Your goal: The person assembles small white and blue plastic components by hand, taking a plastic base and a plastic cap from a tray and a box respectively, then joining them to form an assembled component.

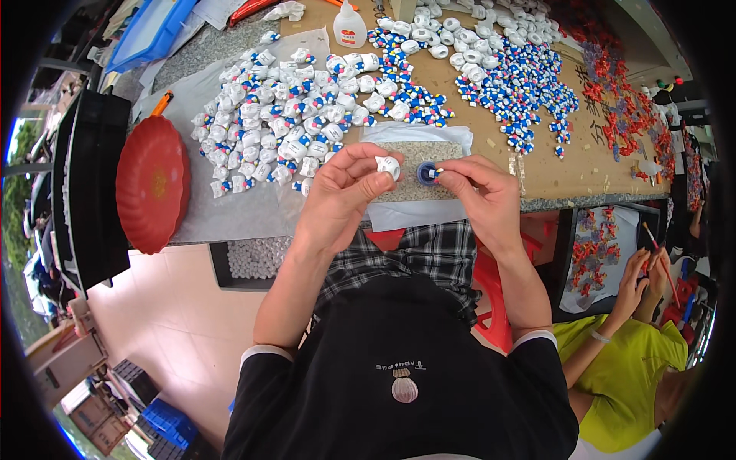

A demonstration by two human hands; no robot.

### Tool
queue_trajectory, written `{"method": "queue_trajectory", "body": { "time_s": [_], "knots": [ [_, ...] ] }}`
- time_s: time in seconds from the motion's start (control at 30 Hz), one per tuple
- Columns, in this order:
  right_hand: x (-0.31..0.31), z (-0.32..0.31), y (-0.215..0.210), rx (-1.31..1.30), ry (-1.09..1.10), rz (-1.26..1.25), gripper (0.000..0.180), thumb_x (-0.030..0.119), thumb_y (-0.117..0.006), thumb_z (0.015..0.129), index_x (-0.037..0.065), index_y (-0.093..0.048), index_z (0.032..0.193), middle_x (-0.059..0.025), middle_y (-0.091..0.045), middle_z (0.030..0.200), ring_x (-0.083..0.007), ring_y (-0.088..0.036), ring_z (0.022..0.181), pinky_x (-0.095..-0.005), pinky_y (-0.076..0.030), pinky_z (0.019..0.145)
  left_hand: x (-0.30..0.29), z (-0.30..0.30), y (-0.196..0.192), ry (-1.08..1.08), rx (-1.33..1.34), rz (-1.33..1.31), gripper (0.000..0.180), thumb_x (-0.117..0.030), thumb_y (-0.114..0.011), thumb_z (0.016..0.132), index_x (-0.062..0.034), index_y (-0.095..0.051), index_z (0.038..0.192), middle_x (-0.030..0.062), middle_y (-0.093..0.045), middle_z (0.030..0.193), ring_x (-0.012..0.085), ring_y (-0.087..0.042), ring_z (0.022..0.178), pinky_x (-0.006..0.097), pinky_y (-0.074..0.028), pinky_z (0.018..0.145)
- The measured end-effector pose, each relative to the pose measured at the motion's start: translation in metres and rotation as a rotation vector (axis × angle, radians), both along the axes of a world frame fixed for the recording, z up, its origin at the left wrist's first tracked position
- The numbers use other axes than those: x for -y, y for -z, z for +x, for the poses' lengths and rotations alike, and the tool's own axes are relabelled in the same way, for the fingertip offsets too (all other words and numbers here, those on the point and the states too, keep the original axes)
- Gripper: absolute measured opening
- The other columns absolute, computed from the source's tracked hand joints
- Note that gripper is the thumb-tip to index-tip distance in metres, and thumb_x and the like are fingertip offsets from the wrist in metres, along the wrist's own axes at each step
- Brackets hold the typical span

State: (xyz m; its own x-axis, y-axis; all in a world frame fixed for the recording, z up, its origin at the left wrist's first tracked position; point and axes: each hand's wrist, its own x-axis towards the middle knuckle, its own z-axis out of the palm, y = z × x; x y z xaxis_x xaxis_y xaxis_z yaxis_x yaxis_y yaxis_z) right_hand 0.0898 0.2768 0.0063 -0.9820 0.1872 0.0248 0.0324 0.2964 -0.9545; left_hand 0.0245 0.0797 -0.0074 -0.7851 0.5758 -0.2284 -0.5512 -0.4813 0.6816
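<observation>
White shell piece (389, 165) (left hand (343, 193)), seemingly pinched

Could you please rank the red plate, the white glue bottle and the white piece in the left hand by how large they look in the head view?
1. Red plate, by far the largest.
2. White glue bottle; it stands farther from the camera, so it may look smaller than it is.
3. White piece pinched in the left hand, smallest.

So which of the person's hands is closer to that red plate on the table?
The left. The left hand, pinching a small white piece, is on the side of the red plate, though clearly apart from it. The right hand is farther off, beyond the left.
</observation>
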Motion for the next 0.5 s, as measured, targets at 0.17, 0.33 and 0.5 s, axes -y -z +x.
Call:
{"method": "queue_trajectory", "body": {
  "time_s": [0.17, 0.33, 0.5],
  "knots": [
    [0.010, 0.000, -0.011, -0.093, 0.004, -0.265, 0.014, 0.004, -0.065, 0.081, 0.001, -0.068, 0.094, -0.0061, -0.064, 0.082, -0.0102, -0.059, 0.073, -0.0219, -0.043, 0.061, -0.016, 0.011, 0.001, -0.018, -0.027, -0.049, 0.034, 0.006, -0.063, 0.080, 0.0019, -0.056, 0.113, 0.0126, -0.063, 0.104, 0.0152, -0.061, 0.093, 0.027, -0.052, 0.080],
    [0.017, 0.002, -0.011, -0.093, -0.008, -0.222, 0.012, 0.002, -0.065, 0.081, 0.000, -0.068, 0.092, -0.0067, -0.064, 0.082, -0.0110, -0.058, 0.070, -0.0220, -0.043, 0.059, -0.019, 0.016, 0.002, -0.032, -0.173, -0.105, 0.029, 0.009, -0.064, 0.077, 0.0043, -0.060, 0.106, 0.0124, -0.065, 0.095, 0.0145, -0.063, 0.084, 0.026, -0.053, 0.077],
    [0.021, 0.008, -0.004, -0.150, -0.025, -0.160, 0.012, -0.001, -0.065, 0.080, -0.001, -0.068, 0.091, -0.0069, -0.063, 0.082, -0.0108, -0.058, 0.071, -0.0218, -0.044, 0.059, -0.015, 0.020, -0.008, -0.028, -0.336, -0.212, 0.025, 0.010, -0.064, 0.077, 0.0062, -0.061, 0.101, 0.0136, -0.065, 0.094, 0.0159, -0.064, 0.085, 0.027, -0.055, 0.075]
  ]
}}
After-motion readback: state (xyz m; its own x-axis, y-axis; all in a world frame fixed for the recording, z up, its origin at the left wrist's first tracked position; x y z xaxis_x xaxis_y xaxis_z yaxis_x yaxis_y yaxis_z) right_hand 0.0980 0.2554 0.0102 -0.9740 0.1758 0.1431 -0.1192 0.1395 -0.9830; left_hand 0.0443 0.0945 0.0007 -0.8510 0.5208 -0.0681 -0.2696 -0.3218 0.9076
